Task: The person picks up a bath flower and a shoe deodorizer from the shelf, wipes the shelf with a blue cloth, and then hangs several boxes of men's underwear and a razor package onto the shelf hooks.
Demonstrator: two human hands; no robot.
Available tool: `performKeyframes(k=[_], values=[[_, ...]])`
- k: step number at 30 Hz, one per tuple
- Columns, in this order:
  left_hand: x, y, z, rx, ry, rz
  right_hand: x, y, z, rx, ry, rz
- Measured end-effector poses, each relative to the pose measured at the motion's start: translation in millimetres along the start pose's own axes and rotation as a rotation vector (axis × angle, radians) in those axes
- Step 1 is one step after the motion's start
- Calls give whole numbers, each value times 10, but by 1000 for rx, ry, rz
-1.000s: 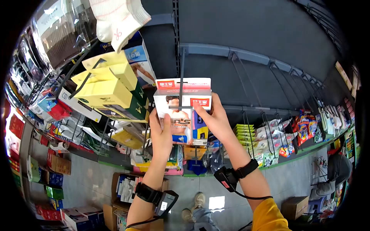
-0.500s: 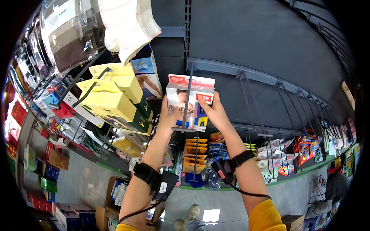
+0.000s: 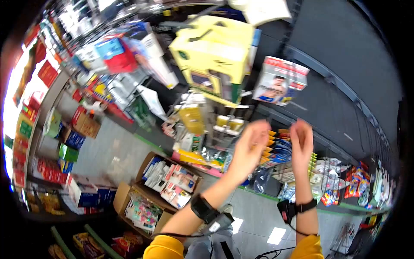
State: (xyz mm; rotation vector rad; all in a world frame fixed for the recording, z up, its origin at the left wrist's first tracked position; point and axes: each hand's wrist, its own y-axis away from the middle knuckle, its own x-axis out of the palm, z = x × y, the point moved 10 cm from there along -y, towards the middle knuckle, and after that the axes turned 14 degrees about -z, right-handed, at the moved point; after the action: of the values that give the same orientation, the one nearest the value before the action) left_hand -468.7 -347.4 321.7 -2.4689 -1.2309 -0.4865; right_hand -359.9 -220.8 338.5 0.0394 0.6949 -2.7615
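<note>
A white and red packaged box (image 3: 280, 82) with a person's picture on it hangs from a rack hook in the upper right middle. Below it and to its left, my left hand (image 3: 251, 149) is held up with loosely bent fingers and nothing in it. My right hand (image 3: 302, 138), also without anything in it, is raised below the box's right side, its thumb and fingers apart. Neither hand touches the box. Motion blurs both hands. Left of the box hang yellow boxes (image 3: 215, 47).
Orange and blue packs (image 3: 278, 149) hang behind my hands. Colourful bags (image 3: 360, 181) hang at the right. On the floor at lower left stand open cartons (image 3: 142, 172) full of packages. A shelf with red boxes (image 3: 47, 172) lines the far left.
Both hands have let go of the box and drawn back down from it. The box stays on its hook. My view has swung left and down, so the rack sits further right.
</note>
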Motion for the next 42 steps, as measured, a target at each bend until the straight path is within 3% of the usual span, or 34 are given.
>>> performKeyframes(k=[3,6,9,15,21,23,27,29,32,37,39,42], values=[[-718,644,504,-293,23,-175,426,828,-169,74,172,315],[-1715,1296,1093,-477,-86,-407,953,1662,-505,411,39,526],[-2633,1808,1400,-529,-47,-694,1450,2396,-823,473,60,768],[-4062,2488,1951,-633,-37,-1138,2277,3420,-1481,576,82,989],[-4974,2742,2577,-805,-64,-1331,2886,4266,-2678,659,260,1122],[-5251,2713,2837,-882,-180,-1261,3032,4519,-3182,675,295,1127],[-5634,2552,3429,-782,-316,-1221,3255,4823,-3826,618,375,1166],[-5812,2402,3654,-597,-442,-1211,3312,4918,-4003,728,425,1198],[-5965,2099,3732,-473,-388,-1228,3413,5059,-4228,614,469,1305],[-6197,1956,3907,-401,-496,-1232,3420,5161,-4449,540,443,1343],[-6260,2005,4133,-543,-456,-1190,3415,5157,-4409,604,429,1345],[-6006,2095,3971,-489,-516,-1219,3376,4986,-4167,547,385,1290]])
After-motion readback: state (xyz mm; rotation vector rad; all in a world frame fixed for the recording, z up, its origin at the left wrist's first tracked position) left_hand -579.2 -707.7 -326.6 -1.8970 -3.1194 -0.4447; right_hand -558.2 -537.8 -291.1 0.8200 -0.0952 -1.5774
